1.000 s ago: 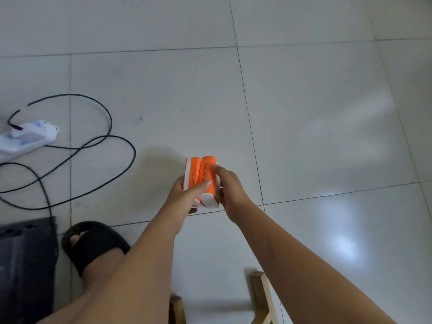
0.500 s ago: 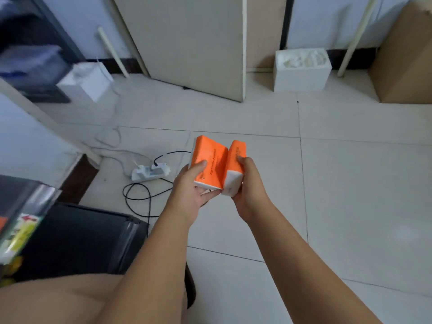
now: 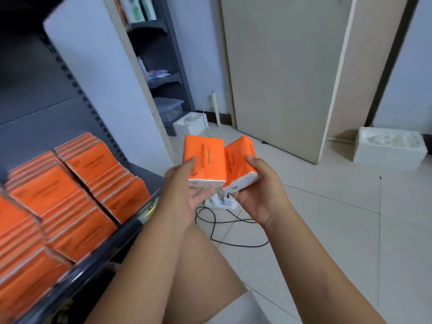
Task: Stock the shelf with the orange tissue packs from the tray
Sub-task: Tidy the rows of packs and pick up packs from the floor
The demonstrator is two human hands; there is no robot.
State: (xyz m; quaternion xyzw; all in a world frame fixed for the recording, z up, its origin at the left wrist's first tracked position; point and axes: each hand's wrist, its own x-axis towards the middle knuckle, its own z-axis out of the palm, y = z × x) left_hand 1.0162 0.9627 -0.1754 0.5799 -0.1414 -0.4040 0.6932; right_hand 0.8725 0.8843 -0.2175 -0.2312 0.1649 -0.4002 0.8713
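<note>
I hold two orange tissue packs in front of me, above the floor. My left hand (image 3: 184, 190) grips the left tissue pack (image 3: 205, 160), which faces me with its printed side. My right hand (image 3: 259, 192) grips the right tissue pack (image 3: 238, 167), tilted against the first one. To the left is the dark shelf (image 3: 131, 228), where several rows of orange tissue packs (image 3: 77, 190) stand side by side. Both held packs are to the right of the shelf's end. The tray is not in view.
A white power strip (image 3: 219, 203) with a black cable (image 3: 224, 230) lies on the tiled floor under my hands. A beige board (image 3: 280, 73) leans at the back. White foam boxes (image 3: 388, 148) stand by the wall, and another grey shelving unit (image 3: 161, 66) stands behind.
My view has swung up and left from the floor to the stocked shelf. The two packs stay in my hands and have spread apart a little.
</note>
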